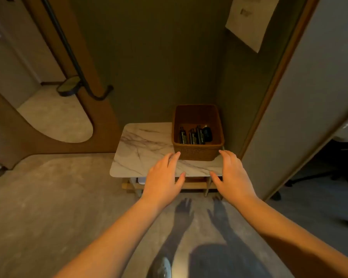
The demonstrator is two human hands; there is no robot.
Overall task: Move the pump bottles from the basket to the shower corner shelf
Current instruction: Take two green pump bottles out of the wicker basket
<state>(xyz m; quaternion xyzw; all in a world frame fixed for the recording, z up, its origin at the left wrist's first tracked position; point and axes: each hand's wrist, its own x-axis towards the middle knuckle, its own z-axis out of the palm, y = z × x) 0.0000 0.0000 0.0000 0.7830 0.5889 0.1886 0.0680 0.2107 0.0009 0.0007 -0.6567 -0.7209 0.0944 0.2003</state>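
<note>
The left grip point(165, 177) and right grip point(232, 177) are held spread and empty at the counter point(143, 149), just short of the basket point(197, 155). The pump bottles point(192, 135) stand inside it, beyond both; each is best taken from above, around its body.

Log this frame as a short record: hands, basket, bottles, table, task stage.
left hand: open, empty, fingertips by the basket's front left corner; contact unclear
right hand: open, empty, fingertips by the basket's front right corner; contact unclear
basket: brown, on the table's right side, near the wall
bottles: dark, standing inside the basket; at least three, exact count unclear
table: marble-look top, left part bare
shelf: not in view
stage: no bottle picked up yet
</note>
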